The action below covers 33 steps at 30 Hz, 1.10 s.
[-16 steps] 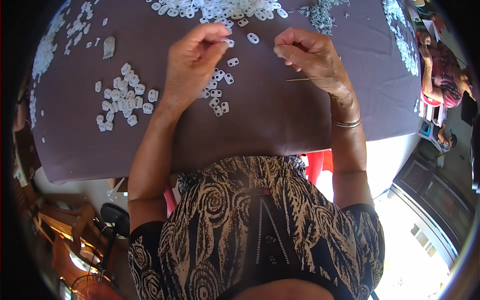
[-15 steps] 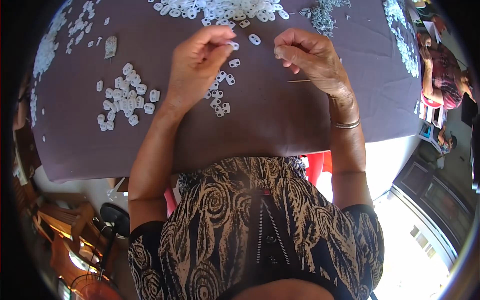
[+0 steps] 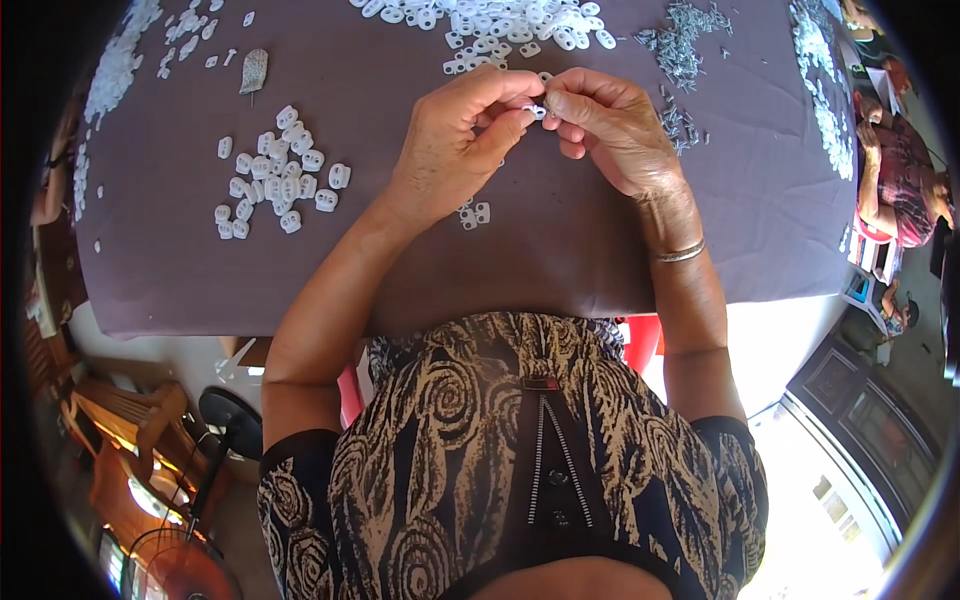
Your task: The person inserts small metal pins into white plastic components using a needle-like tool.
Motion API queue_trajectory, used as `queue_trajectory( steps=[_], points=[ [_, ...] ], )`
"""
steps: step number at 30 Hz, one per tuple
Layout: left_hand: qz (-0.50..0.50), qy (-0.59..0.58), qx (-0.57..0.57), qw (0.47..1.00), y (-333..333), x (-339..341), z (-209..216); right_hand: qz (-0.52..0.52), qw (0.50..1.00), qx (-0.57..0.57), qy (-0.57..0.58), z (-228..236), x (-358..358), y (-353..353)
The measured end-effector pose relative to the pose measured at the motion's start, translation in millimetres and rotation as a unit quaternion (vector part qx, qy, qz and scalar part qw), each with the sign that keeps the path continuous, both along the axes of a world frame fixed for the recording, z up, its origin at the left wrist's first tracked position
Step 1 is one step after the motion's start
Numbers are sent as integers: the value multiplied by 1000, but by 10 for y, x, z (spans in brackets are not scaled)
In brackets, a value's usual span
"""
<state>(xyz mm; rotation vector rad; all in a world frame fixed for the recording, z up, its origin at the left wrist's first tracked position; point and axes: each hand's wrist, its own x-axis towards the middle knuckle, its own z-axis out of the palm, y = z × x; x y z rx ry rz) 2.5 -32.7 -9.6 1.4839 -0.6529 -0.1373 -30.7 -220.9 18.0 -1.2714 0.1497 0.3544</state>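
My left hand (image 3: 460,135) pinches a small white two-holed plastic piece (image 3: 536,112) between thumb and fingertips. Right against it are the closed fingertips of my right hand (image 3: 610,125); whatever they grip is too small to make out. Part of another white piece shows just above the meeting fingertips. Below my left hand lie a few flat two-holed white pieces (image 3: 475,214), some covered by the hand. To the left is a loose cluster of thicker white two-holed pieces (image 3: 275,170).
A big heap of white pieces (image 3: 490,20) lies at the far middle of the brown-covered table (image 3: 450,285). Small grey metal parts, apparently springs (image 3: 685,45), are strewn at the far right. More white pieces line both table sides. Another person (image 3: 900,185) sits at right.
My hands have come together at the fingertips, the left moving right with its white piece. The view has shifted slightly, and the thin stick near my right hand is now out of sight.
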Motion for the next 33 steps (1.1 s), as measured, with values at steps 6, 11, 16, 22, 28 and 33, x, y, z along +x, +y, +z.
queue_trajectory(
  steps=[6, 11, 16, 22, 28, 33],
  points=[
    [-12, 70, -18, 997, -11, -31, 53, -12, 1000, -18, -21, -39, -18, -9],
    [-18, 94, -2, 995, -29, -29, 66, -24, 999, -15, -35, -68, -25, -33],
    [-23, 104, -7, 994, -67, -26, 63, -30, 997, -34, -59, -85, -22, -65],
    [-37, 149, -20, 988, -126, -34, 82, -53, 994, -73, -70, -82, -20, -54],
    [-71, 142, -9, 987, -107, -14, 75, -51, 986, -129, -89, -54, -50, -80],
    [-66, 148, 16, 987, -139, -46, 131, -42, 983, -146, -106, 43, -48, -226]
  ],
)
